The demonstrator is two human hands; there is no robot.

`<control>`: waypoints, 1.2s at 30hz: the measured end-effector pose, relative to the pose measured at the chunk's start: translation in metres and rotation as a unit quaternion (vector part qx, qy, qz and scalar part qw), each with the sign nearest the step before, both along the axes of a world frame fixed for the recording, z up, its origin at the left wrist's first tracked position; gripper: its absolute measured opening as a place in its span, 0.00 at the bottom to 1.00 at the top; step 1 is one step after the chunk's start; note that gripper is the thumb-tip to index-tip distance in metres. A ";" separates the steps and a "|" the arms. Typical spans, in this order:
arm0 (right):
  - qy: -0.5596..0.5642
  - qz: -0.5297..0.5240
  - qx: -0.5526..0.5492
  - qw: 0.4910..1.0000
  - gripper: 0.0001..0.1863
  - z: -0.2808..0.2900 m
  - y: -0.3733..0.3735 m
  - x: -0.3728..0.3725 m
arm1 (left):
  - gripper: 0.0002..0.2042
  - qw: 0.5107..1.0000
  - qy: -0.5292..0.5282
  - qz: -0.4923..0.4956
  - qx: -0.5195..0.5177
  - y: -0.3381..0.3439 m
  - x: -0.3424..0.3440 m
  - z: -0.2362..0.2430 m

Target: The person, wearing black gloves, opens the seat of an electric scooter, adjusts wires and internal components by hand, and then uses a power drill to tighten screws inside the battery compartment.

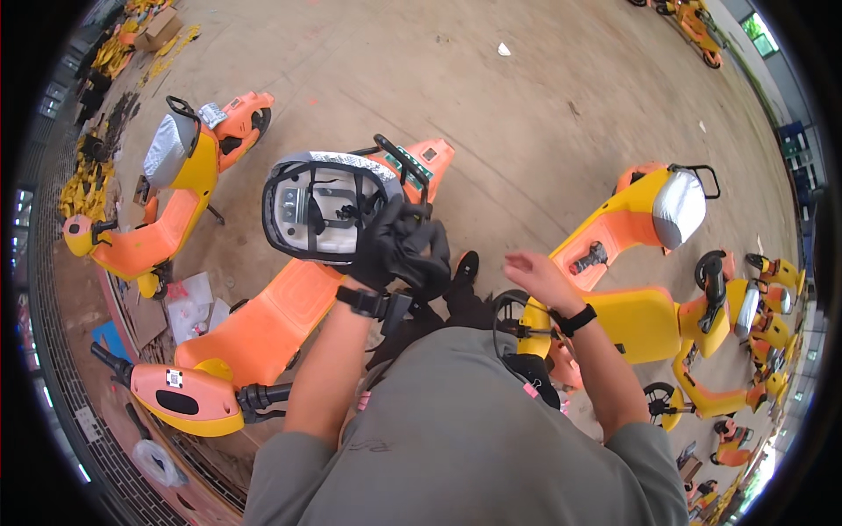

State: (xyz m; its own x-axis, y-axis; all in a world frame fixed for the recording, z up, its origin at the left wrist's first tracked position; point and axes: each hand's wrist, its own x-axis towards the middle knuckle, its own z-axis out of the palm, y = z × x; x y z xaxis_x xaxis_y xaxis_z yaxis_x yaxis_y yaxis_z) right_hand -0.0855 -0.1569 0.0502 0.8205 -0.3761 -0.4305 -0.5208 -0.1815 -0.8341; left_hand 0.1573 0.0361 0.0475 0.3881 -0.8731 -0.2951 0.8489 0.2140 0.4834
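My left hand (pixel 402 250) wears a black glove and a dark wrist strap with a small box. Its fingers are curled, and dark folds hide whatever they may hold. It hovers beside an orange and yellow scooter's seat (pixel 329 209), whose black-rimmed underside faces me, with a metal bracket and dark straps inside. Whether the hand touches the rim is hidden. My right hand (pixel 535 276) is bare, with a black band on the wrist. Its fingers are stretched out and hold nothing, near the front of a second yellow scooter (pixel 645 329).
Another scooter (pixel 180 210) with a silver-covered seat stands on the left. A third such seat (pixel 680 208) is on the right, a small dark object (pixel 589 257) on that scooter's footboard. More scooters (pixel 776 307) crowd the far right. Cardboard (pixel 160 28) and yellow parts line the left wall.
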 end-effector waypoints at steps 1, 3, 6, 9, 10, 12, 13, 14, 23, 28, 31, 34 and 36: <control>-0.041 0.017 0.067 0.997 0.29 0.024 0.010 0.021 | 0.16 0.999 0.031 0.034 -0.029 0.007 0.005 0.005; -0.098 0.060 0.169 0.979 0.35 0.052 0.034 0.055 | 0.16 0.994 0.057 0.069 -0.061 0.011 0.005 0.031; -0.136 0.134 0.261 0.946 0.40 0.052 0.054 0.085 | 0.14 0.981 -0.036 0.191 0.024 0.010 -0.006 0.068; -0.095 0.026 0.520 0.848 0.34 0.044 0.064 0.101 | 0.15 0.971 0.015 0.216 -0.101 0.023 -0.009 0.054; -0.092 0.035 0.519 0.849 0.34 0.042 0.065 0.102 | 0.15 0.969 0.013 0.224 -0.103 0.028 -0.010 0.050; -0.080 0.026 0.607 0.790 0.26 0.034 0.068 0.103 | 0.17 0.960 -0.118 0.240 -0.078 0.034 -0.009 0.054; -0.092 -0.022 0.578 0.811 0.17 0.033 0.073 0.103 | 0.17 0.965 -0.042 0.230 -0.116 0.037 -0.008 0.055; -0.088 -0.014 0.578 0.811 0.17 0.039 0.073 0.107 | 0.17 0.963 -0.044 0.238 -0.117 0.041 -0.005 0.053; -0.092 -0.047 0.161 0.982 0.09 0.086 0.041 0.117 | 0.11 0.782 -0.505 0.246 0.269 0.039 -0.029 0.021; -0.118 -0.040 0.113 0.986 0.13 0.077 0.050 0.120 | 0.16 0.829 -0.503 0.103 0.219 -0.010 -0.063 0.033; -0.111 -0.071 0.070 0.989 0.10 0.072 0.055 0.119 | 0.12 0.858 -0.458 0.080 0.216 -0.007 -0.059 0.046; -0.090 -0.065 -0.017 0.994 0.08 0.062 0.064 0.125 | 0.08 0.828 -0.473 0.053 0.296 -0.003 -0.053 0.034; -0.166 -0.078 -0.090 0.979 0.07 0.057 0.067 0.123 | 0.07 0.754 -0.569 0.152 0.290 -0.008 -0.056 0.021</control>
State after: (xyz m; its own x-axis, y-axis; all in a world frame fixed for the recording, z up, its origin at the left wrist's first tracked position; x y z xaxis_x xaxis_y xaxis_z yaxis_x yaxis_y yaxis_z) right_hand 0.0374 -0.0902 0.1074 0.8307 -0.5529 -0.0652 -0.2598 -0.2814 -0.9237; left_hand 0.1017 0.0281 0.0690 0.8346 -0.5445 0.0831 -0.2328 -0.2120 0.9491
